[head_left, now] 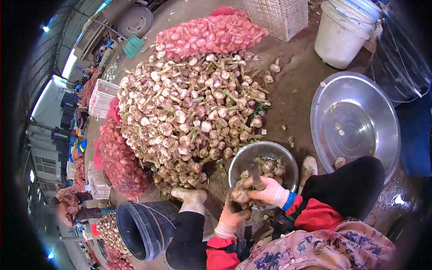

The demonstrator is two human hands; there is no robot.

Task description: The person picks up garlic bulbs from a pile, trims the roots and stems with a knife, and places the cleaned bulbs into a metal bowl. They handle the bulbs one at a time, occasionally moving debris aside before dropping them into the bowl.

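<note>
My left hand (231, 219), in a pale pinkish glove, has its fingers wrapped round a garlic bulb (240, 194) just over the near left rim of a metal bowl (294, 173). My right hand (271, 191), gloved too with a blue band at the wrist, is closed beside that bulb on a small tool, whose shape is blurred. Several garlic bulbs (272, 167) lie inside the bowl. Beyond it rises a large heap of garlic with stems (189, 112).
Red net sacks of garlic (211, 36) (121, 157) flank the heap. A wide metal basin (355, 121) and white bucket (344, 36) stand right; a black bucket (146, 227) lies tipped near my left leg. Another person (69, 202) is at far left.
</note>
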